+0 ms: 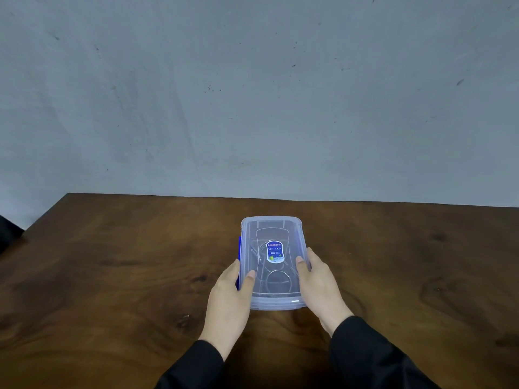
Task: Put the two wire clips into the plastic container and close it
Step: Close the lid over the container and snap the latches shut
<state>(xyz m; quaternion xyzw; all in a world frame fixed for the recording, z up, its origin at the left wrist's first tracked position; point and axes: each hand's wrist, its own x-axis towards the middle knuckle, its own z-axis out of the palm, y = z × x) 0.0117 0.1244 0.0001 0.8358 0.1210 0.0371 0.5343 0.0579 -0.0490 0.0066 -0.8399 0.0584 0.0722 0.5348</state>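
Observation:
A clear plastic container [271, 228] with its lid on and a blue label on top lies on the wooden table. Through the lid I can make out thin wire clips [278, 280], one with a round loop. My left hand [231, 293] grips the container's left side over a blue latch, thumb on the lid. On the right side, my right hand [316, 279] holds it the same way, thumb pressed on the lid.
The dark wooden table [112, 276] reaches back to a grey wall [252, 94]. Its left corner is cut at an angle, with a dark object [7, 231] at the far left edge. Both my sleeves are black.

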